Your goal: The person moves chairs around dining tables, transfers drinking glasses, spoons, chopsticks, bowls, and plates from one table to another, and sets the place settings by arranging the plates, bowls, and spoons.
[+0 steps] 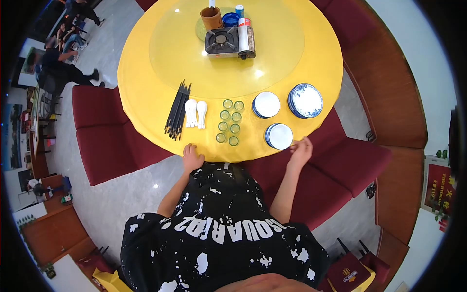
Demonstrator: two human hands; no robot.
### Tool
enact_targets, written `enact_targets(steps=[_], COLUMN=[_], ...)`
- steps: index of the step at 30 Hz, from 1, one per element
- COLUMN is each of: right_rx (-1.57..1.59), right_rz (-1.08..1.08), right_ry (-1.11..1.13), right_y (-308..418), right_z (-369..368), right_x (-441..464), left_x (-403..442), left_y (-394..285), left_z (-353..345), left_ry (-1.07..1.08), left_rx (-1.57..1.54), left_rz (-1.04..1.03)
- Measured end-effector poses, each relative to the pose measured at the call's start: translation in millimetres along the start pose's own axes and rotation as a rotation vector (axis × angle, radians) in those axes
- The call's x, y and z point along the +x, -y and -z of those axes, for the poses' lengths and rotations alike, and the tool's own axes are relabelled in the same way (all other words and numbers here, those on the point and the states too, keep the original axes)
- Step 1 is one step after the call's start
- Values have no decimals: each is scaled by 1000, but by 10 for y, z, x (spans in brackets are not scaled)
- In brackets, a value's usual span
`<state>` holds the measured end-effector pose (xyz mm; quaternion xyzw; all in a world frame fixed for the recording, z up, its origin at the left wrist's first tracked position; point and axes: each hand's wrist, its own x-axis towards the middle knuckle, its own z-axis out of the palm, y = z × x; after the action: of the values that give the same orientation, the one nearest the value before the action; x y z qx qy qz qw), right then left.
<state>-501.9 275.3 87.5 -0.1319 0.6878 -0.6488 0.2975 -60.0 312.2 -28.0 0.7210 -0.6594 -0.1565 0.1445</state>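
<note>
Right grip at the near stack, left grip at the table's edge.
From where I stand, in the head view, the right grip [301, 150] has its fingertips at the rim of the near white-topped stack [280, 136]; I can't tell whether they pinch it or just sit beside it. The left grip [192, 158] looks empty, loosely open on the edge of the table [136, 48], with spoons [201, 115] and chopsticks [178, 112] just beyond. Green-rimmed glasses [234, 141] stand between the grips. That stack sits near the edge, so I'd say steady it low and from both sides, keep it level, and move slowly, clear of the glasses.
</note>
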Motion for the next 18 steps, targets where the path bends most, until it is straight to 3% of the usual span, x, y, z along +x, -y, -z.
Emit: enact_targets(steps=[2, 10, 18], right_rx=[-167, -853, -946], right_rz=[25, 237, 240], right_ry=[129, 778, 964], right_y=[-222, -705, -824], right_z=[-1, -339, -919], right_x=[-351, -932, -1065], left_x=[86, 582, 732], left_y=[-121, -832, -1057], left_z=[89, 276, -1], left_ry=[117, 349, 341], left_rx=[32, -182, -131], left_rz=[79, -54, -63])
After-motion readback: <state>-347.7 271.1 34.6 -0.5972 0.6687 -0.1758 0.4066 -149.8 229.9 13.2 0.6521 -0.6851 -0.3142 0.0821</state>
